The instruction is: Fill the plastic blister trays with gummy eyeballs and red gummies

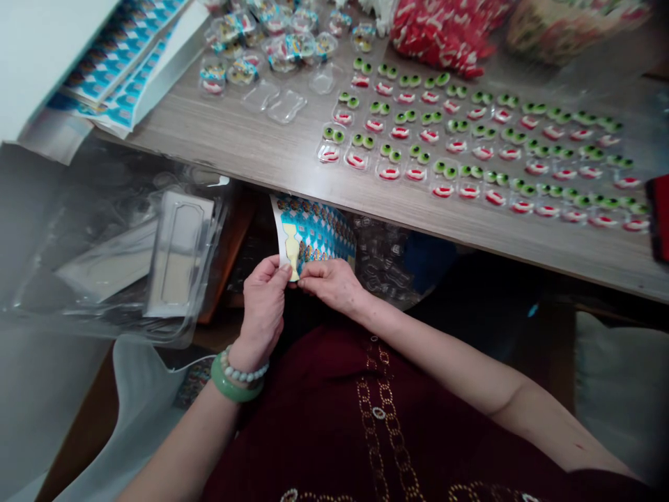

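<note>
Just below the table's front edge, a sheet of blue printed stickers (327, 233) is held up in front of my body. Its left side has a pale yellow bare patch (291, 244) where the backing shows. My left hand (265, 293) pinches the sheet's lower left corner between thumb and fingers. At the lower edge, right beside the bare patch, the fingertips of my right hand (334, 284) are pressed together on the sheet. Whether a loose sticker is between them I cannot tell.
Rows of clear cases with green eyeballs and red-white teeth (400, 132) cover the table (235, 150). Labelled packs (285, 52), clear lids (287, 104) and a bag of red-white pieces (444, 31) lie behind. Sticker sheets (125, 63) are stacked left; a plastic bag (180, 251) hangs below.
</note>
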Demonstrator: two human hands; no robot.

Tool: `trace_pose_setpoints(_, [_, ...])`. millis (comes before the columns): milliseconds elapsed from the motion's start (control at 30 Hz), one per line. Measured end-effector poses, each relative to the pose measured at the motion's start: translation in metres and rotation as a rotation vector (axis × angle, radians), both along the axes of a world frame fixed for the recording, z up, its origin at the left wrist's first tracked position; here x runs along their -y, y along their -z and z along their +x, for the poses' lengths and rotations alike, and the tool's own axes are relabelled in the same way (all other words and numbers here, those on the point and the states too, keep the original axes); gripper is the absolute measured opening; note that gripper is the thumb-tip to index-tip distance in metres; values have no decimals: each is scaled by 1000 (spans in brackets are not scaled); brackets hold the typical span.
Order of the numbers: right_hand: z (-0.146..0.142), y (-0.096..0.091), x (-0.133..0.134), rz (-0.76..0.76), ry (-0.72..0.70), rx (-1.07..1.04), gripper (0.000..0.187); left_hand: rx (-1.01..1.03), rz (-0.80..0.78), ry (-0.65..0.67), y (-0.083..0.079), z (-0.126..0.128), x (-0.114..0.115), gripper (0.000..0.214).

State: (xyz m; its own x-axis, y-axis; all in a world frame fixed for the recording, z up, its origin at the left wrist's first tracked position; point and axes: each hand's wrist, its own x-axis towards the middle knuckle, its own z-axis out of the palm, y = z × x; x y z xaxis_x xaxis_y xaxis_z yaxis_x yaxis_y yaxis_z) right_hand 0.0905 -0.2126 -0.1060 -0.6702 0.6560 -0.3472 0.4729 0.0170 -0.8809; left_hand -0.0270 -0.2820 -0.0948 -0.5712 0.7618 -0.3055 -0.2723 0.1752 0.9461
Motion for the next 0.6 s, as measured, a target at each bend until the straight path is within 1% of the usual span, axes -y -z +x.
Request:
trace_pose_setpoints(67, [0,6,-3,-280,60,-114,9,53,4,41,3,-6,0,13])
trace_pose_setpoints(100, [0,8,-4,-347,87,-150,8,91,-1,47,4,-9,0,16])
trace_pose_setpoints(133, [1,9,-4,-337,106,-167,9,133,-7,43,6,-12,0,19])
trace_pose_setpoints(167, [1,9,-4,-258,118,-169,10,172,-14,31,7,-14,0,21])
trace_pose_setpoints(200, [2,8,-3,-133,119,-162,11,202,-20,17,7,-15,0,23])
trace_pose_setpoints(267, [3,3,-1,123,85,-134,12,218,-39,1,7,-15,1,24])
trace_pose_setpoints(300, [4,0,1,214,56,-111,11,207,-46,-4,7,-14,1,23])
trace_pose_setpoints(433, [3,-9,6,413,-64,44,22,88,-32,-26,4,-6,2,14])
trace_pose_setpoints(500, [2,-10,5,442,-82,87,25,25,10,-20,3,-4,2,10])
trace_pose_setpoints(533, [2,-10,4,408,-74,78,24,12,27,-4,2,-4,1,8])
trace_pose_setpoints(567, [1,-9,2,331,-53,49,22,22,38,18,2,-5,1,8])
trace_pose_setpoints(600, [1,-7,0,217,-20,5,19,53,43,45,3,-7,0,9])
